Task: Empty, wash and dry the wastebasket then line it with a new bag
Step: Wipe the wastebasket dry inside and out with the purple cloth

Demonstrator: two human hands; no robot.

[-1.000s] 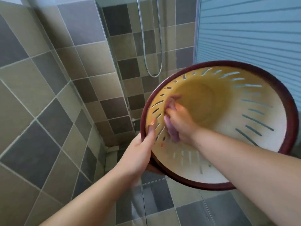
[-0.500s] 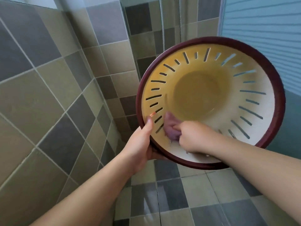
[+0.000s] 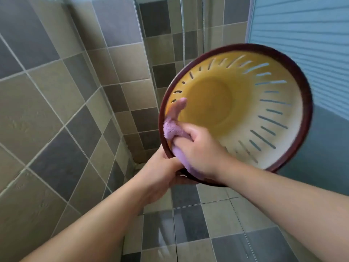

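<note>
Right hand (image 3: pixel 200 148): grip closed round a lilac cloth (image 3: pixel 171 130), fingers curled over it, pressing it against the inner wall of the wastebasket (image 3: pixel 279 148) at the lower-left part of its opening. A fold of cloth laps over the rim there; another strip hangs below the wrist. Left hand (image 3: pixel 164 173): grip closed on the dark red rim (image 3: pixel 306 103) from beneath, at its lowest point, just beside the right hand; its fingers are mostly hidden behind the basket.

Wastebasket: held in the air, tilted with its mouth toward the camera, touching no surface. Interior cream to yellow, with slots radiating round the wall. Some motion blur.

Surroundings: tiled wall (image 3: pixel 56 110) to the left, tiled floor (image 3: pixel 217 233) below, shower hose (image 3: pixel 182 25) in the far corner, ribbed blue panel (image 3: pixel 302 35) to the right.
</note>
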